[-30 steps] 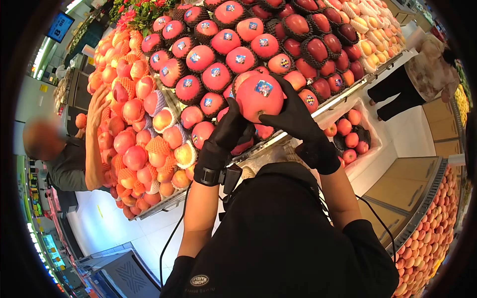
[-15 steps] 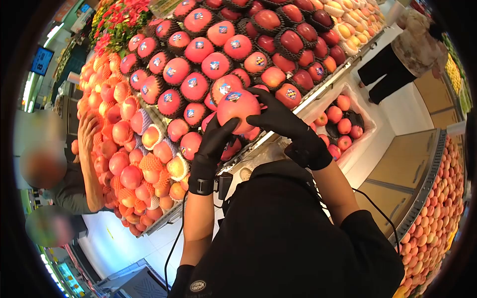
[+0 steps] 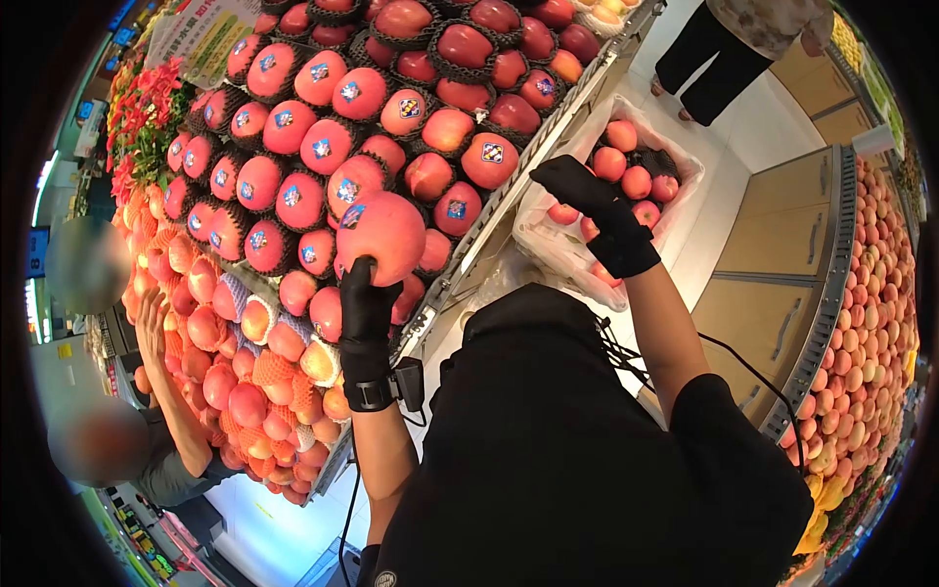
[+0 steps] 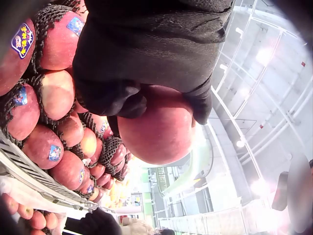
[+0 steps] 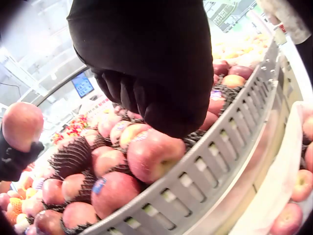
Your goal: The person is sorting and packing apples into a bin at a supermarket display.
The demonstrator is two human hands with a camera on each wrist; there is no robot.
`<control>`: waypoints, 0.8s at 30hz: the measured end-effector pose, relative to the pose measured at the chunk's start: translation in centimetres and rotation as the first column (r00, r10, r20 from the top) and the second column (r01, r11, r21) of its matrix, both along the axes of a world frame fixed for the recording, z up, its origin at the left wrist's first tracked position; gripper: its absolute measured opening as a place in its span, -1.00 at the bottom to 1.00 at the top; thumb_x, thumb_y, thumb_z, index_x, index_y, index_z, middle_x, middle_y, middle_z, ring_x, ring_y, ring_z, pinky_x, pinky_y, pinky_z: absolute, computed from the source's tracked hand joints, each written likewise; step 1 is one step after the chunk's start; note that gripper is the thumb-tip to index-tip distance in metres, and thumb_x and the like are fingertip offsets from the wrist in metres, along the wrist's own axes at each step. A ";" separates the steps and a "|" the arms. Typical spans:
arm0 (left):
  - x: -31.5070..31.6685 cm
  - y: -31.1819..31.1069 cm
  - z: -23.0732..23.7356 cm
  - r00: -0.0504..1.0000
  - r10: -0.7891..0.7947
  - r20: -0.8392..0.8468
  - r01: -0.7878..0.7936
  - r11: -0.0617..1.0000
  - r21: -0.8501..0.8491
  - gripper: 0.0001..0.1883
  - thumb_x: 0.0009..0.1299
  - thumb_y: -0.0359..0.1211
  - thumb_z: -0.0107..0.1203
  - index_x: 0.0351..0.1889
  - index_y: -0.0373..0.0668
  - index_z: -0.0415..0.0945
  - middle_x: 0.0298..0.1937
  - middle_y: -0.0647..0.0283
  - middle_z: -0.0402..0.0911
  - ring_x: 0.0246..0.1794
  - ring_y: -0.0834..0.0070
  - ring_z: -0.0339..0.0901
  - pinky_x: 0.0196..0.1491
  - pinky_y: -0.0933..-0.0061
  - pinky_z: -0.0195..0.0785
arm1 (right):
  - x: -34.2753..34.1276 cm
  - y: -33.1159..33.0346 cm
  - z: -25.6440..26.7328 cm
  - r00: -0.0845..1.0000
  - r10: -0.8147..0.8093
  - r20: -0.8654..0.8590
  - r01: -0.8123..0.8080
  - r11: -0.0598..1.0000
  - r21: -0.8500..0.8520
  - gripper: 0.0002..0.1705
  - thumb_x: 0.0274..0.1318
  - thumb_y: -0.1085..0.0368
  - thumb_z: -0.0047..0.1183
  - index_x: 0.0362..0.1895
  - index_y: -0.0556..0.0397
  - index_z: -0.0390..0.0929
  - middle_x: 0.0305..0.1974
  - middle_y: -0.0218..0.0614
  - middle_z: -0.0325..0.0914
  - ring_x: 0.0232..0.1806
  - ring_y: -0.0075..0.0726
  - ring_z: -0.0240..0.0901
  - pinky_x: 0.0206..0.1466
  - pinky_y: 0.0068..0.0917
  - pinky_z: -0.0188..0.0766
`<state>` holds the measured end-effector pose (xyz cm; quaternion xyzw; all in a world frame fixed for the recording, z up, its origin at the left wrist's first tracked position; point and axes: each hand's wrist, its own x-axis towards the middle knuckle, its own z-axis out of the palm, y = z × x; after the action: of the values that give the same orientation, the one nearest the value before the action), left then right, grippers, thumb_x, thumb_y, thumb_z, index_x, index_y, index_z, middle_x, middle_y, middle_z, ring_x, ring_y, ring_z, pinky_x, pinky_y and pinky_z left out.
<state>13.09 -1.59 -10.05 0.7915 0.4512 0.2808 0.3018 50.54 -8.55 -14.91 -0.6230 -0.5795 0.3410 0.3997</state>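
My left hand [image 3: 368,308], in a black glove, grips a large red apple [image 3: 383,240] with a blue sticker, the thumb on its near side. In the left wrist view the apple [image 4: 159,132] sits between the gloved fingers. Behind it lie rows of stickered apples [image 3: 323,147] in black foam nets. My right hand [image 3: 577,186], also black-gloved, is apart from the held apple, past the display's edge and beside a lined crate [image 3: 533,240]. Its fingers are loosely curled, with nothing seen in them in the right wrist view.
A slotted grey rail [image 5: 215,161] edges the display. Apples [image 3: 636,183] lie in the lined crate. At the left, another person's hand [image 3: 152,323] is over fruit in orange nets [image 3: 279,372]. Someone in dark trousers [image 3: 719,64] stands beyond the crate. Peaches [image 3: 851,342] fill a right-hand stand.
My right hand has left the apple and moved right, towards the crate. My left hand keeps the apple and has moved left in the view. The head view has shifted.
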 end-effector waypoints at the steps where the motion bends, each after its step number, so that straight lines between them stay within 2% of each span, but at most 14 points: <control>1: -0.4 0.1 -0.7 1.000 0.029 -0.004 -0.029 0.999 0.031 -0.63 0.22 -0.38 0.18 -0.06 -0.26 0.34 -0.19 0.20 0.45 -0.21 0.39 0.41 -0.14 0.38 0.33 | 1.0 -0.6 -1.9 0.998 -0.061 -0.034 0.062 0.998 0.019 -0.77 0.24 0.16 -0.02 -0.22 0.03 0.56 -0.43 -0.26 0.46 -0.39 -0.20 0.37 -0.28 -0.31 0.34; 4: -0.9 0.2 -2.1 0.993 0.120 -0.008 -0.118 0.985 0.126 -0.44 0.03 -0.51 0.39 -0.04 -0.33 0.31 -0.07 0.13 0.47 -0.04 0.33 0.43 0.04 0.29 0.35 | 3.5 -2.1 -7.8 0.956 -0.231 -0.180 0.231 0.973 -0.021 -0.76 0.24 0.14 0.00 -0.20 0.02 0.54 -0.43 -0.36 0.43 -0.41 -0.35 0.32 -0.33 -0.40 0.29; 6: -0.1 -0.2 -1.9 0.919 0.109 0.378 0.015 0.950 -0.311 -0.65 0.29 -0.25 0.11 -0.06 -0.21 0.31 -0.13 0.19 0.43 -0.16 0.37 0.41 -0.11 0.41 0.37 | 4.6 -3.5 -11.7 0.891 -0.352 -0.286 0.329 0.936 -0.126 -0.76 0.23 0.13 0.01 -0.19 0.01 0.53 -0.43 -0.43 0.40 -0.43 -0.45 0.29 -0.37 -0.45 0.26; 8: -1.2 1.1 -3.6 0.993 0.079 0.083 -0.088 0.990 0.106 -0.28 -0.05 -0.45 0.45 0.04 -0.32 0.24 -0.01 0.06 0.46 -0.01 0.26 0.44 0.07 0.37 0.35 | 4.5 -5.7 -14.2 0.776 -0.495 -0.390 0.402 0.865 -0.299 -0.76 0.22 0.08 0.02 -0.24 -0.03 0.51 -0.47 -0.51 0.35 -0.46 -0.54 0.23 -0.43 -0.51 0.19; 10: 0.0 0.1 -2.0 0.997 0.075 -0.013 -0.073 0.987 0.144 -0.29 -0.03 -0.42 0.46 0.03 -0.31 0.23 -0.03 0.07 0.45 -0.01 0.28 0.45 0.04 0.37 0.36 | 3.9 -8.2 -15.8 0.619 -0.639 -0.457 0.458 0.766 -0.451 -0.72 0.21 0.00 0.03 -0.36 -0.10 0.47 -0.55 -0.61 0.27 -0.53 -0.62 0.15 -0.52 -0.55 0.08; 12: -0.7 0.5 -3.8 0.995 0.069 -0.068 -0.057 0.983 0.175 -0.31 -0.02 -0.39 0.45 0.00 -0.30 0.24 -0.05 0.09 0.45 -0.03 0.30 0.45 0.01 0.38 0.36 | 5.4 -10.6 -20.7 0.649 -0.620 -0.441 0.360 0.760 -0.540 -0.70 0.22 -0.03 0.01 -0.43 -0.15 0.45 -0.62 -0.61 0.21 -0.60 -0.61 0.13 -0.60 -0.53 0.04; 13: -1.1 0.7 -4.7 0.993 0.067 -0.096 -0.048 0.981 0.190 -0.32 -0.02 -0.38 0.45 -0.01 -0.30 0.24 -0.07 0.10 0.45 -0.04 0.31 0.45 -0.01 0.38 0.37 | 4.3 -11.4 -16.4 0.576 -0.737 -0.353 0.353 0.615 -0.705 -0.62 0.25 -0.07 -0.04 -0.54 -0.20 0.36 -0.70 -0.58 0.11 -0.75 -0.55 0.03 -0.73 -0.44 -0.05; 14: -1.5 0.8 -5.6 0.990 0.067 -0.124 -0.041 0.978 0.205 -0.33 -0.01 -0.37 0.45 -0.02 -0.29 0.24 -0.08 0.10 0.45 -0.04 0.32 0.45 -0.02 0.39 0.37 | 4.6 -12.1 -17.4 0.615 -0.720 -0.320 0.324 0.602 -0.730 -0.60 0.24 -0.10 -0.04 -0.54 -0.17 0.36 -0.69 -0.55 0.12 -0.76 -0.52 0.02 -0.74 -0.43 -0.04; 16: 0.0 -0.1 -4.2 0.995 0.073 -0.073 -0.066 0.993 0.103 -0.38 0.03 -0.36 0.42 -0.05 -0.28 0.24 -0.10 0.12 0.45 -0.06 0.34 0.45 -0.05 0.39 0.37 | 5.3 -13.6 -20.5 0.690 -0.677 -0.257 0.267 0.568 -0.778 -0.55 0.24 -0.14 -0.05 -0.52 -0.11 0.35 -0.68 -0.50 0.16 -0.77 -0.47 0.00 -0.76 -0.41 -0.03; 18: 4.2 -2.5 0.8 0.991 0.113 0.076 -0.101 0.985 -0.141 -0.46 0.10 -0.37 0.36 -0.08 -0.27 0.24 -0.11 0.13 0.46 -0.08 0.35 0.46 -0.07 0.38 0.38 | 5.5 -14.6 -22.4 0.662 -0.705 -0.255 0.302 0.563 -0.769 -0.49 0.27 -0.15 -0.09 -0.57 -0.06 0.35 -0.69 -0.45 0.19 -0.80 -0.44 0.08 -0.77 -0.37 0.01; 20: 3.3 -1.7 -1.1 0.913 0.261 0.313 -0.109 0.896 -0.430 -0.49 0.13 -0.39 0.33 -0.10 -0.25 0.21 -0.10 0.14 0.46 -0.07 0.36 0.45 -0.09 0.38 0.38 | 6.1 -15.7 -24.3 0.652 -0.717 -0.246 0.313 0.550 -0.774 -0.46 0.29 -0.13 -0.11 -0.61 -0.03 0.33 -0.70 -0.41 0.21 -0.80 -0.43 0.15 -0.78 -0.36 0.02; 21: 2.8 -1.7 -1.6 0.982 0.160 0.096 -0.141 0.974 -0.179 -0.48 0.12 -0.39 0.34 -0.10 -0.25 0.21 -0.09 0.13 0.46 -0.07 0.35 0.45 -0.08 0.37 0.37 | 6.5 -16.2 -25.6 0.660 -0.718 -0.224 0.327 0.542 -0.774 -0.47 0.30 -0.12 -0.12 -0.59 -0.01 0.37 -0.69 -0.39 0.24 -0.79 -0.41 0.18 -0.78 -0.35 0.04; 22: 2.2 -1.5 -2.1 0.983 0.109 -0.146 -0.098 0.992 0.084 -0.46 0.10 -0.39 0.35 -0.10 -0.25 0.20 -0.08 0.13 0.46 -0.06 0.35 0.45 -0.07 0.36 0.37 | 7.1 -16.5 -26.8 0.667 -0.717 -0.201 0.341 0.534 -0.774 -0.47 0.31 -0.11 -0.13 -0.57 0.01 0.41 -0.68 -0.37 0.28 -0.78 -0.39 0.22 -0.78 -0.34 0.07; 24: 2.0 -1.5 -2.4 0.980 0.086 -0.177 -0.067 0.991 0.112 -0.38 0.07 -0.33 0.37 -0.03 -0.25 0.18 -0.02 0.12 0.41 -0.01 0.33 0.41 -0.02 0.35 0.35 | 8.2 -17.0 -28.0 0.667 -0.725 -0.172 0.343 0.503 -0.793 -0.50 0.31 -0.07 -0.13 -0.50 0.06 0.50 -0.65 -0.32 0.36 -0.76 -0.36 0.27 -0.77 -0.34 0.12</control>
<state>15.12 -3.09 -12.45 0.8106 0.4915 0.2425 0.2061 58.77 -25.53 -42.88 -0.7700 -0.0503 0.5312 0.3499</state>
